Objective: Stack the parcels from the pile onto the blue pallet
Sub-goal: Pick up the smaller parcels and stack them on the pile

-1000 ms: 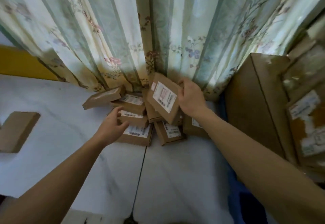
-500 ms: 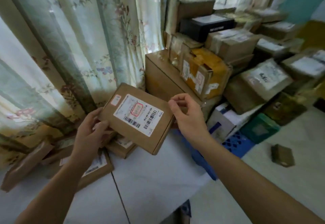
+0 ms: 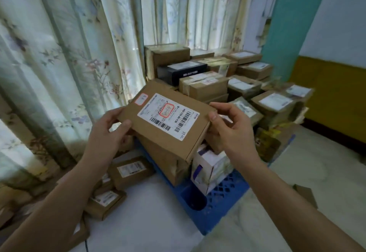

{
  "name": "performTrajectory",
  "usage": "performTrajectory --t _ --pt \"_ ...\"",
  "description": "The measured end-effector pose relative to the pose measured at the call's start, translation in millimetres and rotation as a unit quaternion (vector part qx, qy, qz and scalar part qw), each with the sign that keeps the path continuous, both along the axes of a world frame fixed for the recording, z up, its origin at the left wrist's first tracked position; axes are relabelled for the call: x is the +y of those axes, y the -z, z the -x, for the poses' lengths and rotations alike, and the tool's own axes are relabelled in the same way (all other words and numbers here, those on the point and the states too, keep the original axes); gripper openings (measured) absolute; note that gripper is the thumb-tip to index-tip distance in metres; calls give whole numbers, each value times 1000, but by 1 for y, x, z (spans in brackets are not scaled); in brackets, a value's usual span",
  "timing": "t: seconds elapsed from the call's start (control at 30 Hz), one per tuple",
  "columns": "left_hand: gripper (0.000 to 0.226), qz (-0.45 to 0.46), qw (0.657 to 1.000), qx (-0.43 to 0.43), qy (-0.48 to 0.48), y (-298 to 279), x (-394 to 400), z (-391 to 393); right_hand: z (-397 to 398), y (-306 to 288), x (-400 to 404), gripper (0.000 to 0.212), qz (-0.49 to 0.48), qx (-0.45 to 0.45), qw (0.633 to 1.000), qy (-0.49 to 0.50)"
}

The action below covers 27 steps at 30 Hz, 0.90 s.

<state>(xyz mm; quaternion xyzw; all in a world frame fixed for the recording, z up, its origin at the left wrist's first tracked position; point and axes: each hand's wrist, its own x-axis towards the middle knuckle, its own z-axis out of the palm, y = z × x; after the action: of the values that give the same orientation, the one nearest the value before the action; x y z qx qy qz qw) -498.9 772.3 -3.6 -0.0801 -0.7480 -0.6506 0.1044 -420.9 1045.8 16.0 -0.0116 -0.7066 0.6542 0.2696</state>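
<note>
Parcel pinched at both short ends, left hand and right hand, stacked blue pallet dead ahead of your grip.

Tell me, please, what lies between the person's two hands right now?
In the head view, a flat brown parcel with a white label, gripped at its ends by the left hand and the right hand.

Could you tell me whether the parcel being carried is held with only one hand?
No, both the left hand and the right hand grip the parcel, one at each end.
</note>
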Motion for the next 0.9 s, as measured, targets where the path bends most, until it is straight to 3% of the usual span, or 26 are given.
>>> performTrajectory --t 0.27,0.5,0.63,0.73,0.9 --pt "35 39 997 29 64 -23 140 7 -10 -1 149 12 -37 12 998 55" --pt "43 153 982 51 94 -44 226 29 11 3 238 19 -43 -28 996 78" --pt "43 252 960 92 87 -66 259 76 47 -3 270 37 -18 -22 998 56" --pt "44 303 942 116 84 -73 284 128 78 -6 292 36 -53 -16 997 45" --pt "27 360 916 117 136 -81 336 212 136 -10 337 33 -117 -46 989 81"
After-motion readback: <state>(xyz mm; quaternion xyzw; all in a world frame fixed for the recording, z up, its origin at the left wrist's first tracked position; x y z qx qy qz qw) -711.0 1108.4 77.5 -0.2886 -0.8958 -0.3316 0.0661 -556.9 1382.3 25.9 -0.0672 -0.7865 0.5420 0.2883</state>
